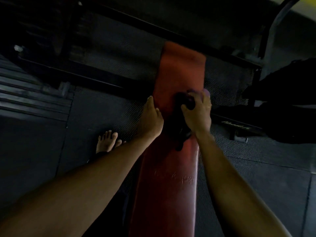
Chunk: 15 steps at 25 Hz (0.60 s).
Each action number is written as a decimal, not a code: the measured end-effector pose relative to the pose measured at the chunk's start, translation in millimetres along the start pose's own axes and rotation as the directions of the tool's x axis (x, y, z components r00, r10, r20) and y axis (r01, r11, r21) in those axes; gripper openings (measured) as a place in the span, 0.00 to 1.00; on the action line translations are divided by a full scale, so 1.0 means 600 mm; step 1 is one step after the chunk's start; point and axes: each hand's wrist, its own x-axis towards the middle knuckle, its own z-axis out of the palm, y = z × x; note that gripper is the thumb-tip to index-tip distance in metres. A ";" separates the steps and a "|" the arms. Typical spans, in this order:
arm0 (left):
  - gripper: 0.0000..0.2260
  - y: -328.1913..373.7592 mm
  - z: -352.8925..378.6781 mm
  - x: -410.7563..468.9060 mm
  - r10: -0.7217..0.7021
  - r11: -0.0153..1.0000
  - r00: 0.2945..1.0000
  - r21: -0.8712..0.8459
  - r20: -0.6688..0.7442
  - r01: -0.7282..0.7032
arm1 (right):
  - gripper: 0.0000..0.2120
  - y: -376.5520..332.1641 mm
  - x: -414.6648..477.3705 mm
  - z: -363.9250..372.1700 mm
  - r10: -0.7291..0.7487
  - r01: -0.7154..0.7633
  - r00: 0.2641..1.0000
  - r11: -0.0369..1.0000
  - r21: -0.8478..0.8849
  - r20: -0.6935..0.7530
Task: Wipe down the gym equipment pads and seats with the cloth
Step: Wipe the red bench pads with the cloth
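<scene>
Nearest the camera, on the long red vinyl pad (167, 185), faint scuff marks, probably worth a pass of their own. Off to the left, a bare foot (107, 142) planted on the black textured rubber floor (102, 108). Midway up the pad, left hand (151, 117) laid along the left edge, fingers (151, 102) fairly straight, gripping nothing, apparently bracing. Just beside it, right hand (196, 115) bunched round the dark crumpled cloth (177, 120), fingers (185, 110) curled over it, pressing it onto the pad, a tail of fabric trailing back. To wipe well: spread the bunch flatter for more contact, keep the palm's weight down, overlap strokes from edge to edge, work toward the paler far end. Beyond, dark metal frame bars (85, 77).
</scene>
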 end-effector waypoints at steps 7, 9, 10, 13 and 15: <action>0.23 0.010 0.019 0.063 0.030 0.998 0.997 -0.056 -0.066 -0.034 | 0.27 -0.051 0.011 0.042 -0.235 0.249 0.961 0.964 -0.091 0.145; 0.22 0.018 0.026 0.085 0.017 0.999 0.995 -0.048 -0.101 -0.022 | 0.26 -0.070 0.065 0.043 -0.214 0.239 0.958 0.963 -0.123 0.189; 0.22 0.027 0.033 0.090 0.015 0.999 0.993 -0.031 -0.113 -0.019 | 0.25 -0.062 0.088 0.031 -0.180 0.200 0.972 0.971 -0.129 0.151; 0.23 0.035 0.041 0.082 0.052 0.999 0.985 0.019 -0.162 -0.050 | 0.24 -0.002 0.089 -0.009 0.017 -0.017 0.999 1.000 -0.022 -0.027; 0.24 0.033 0.044 0.077 0.090 0.995 0.981 0.049 -0.171 -0.083 | 0.26 0.026 0.036 -0.020 0.136 -0.133 0.988 0.990 0.042 -0.070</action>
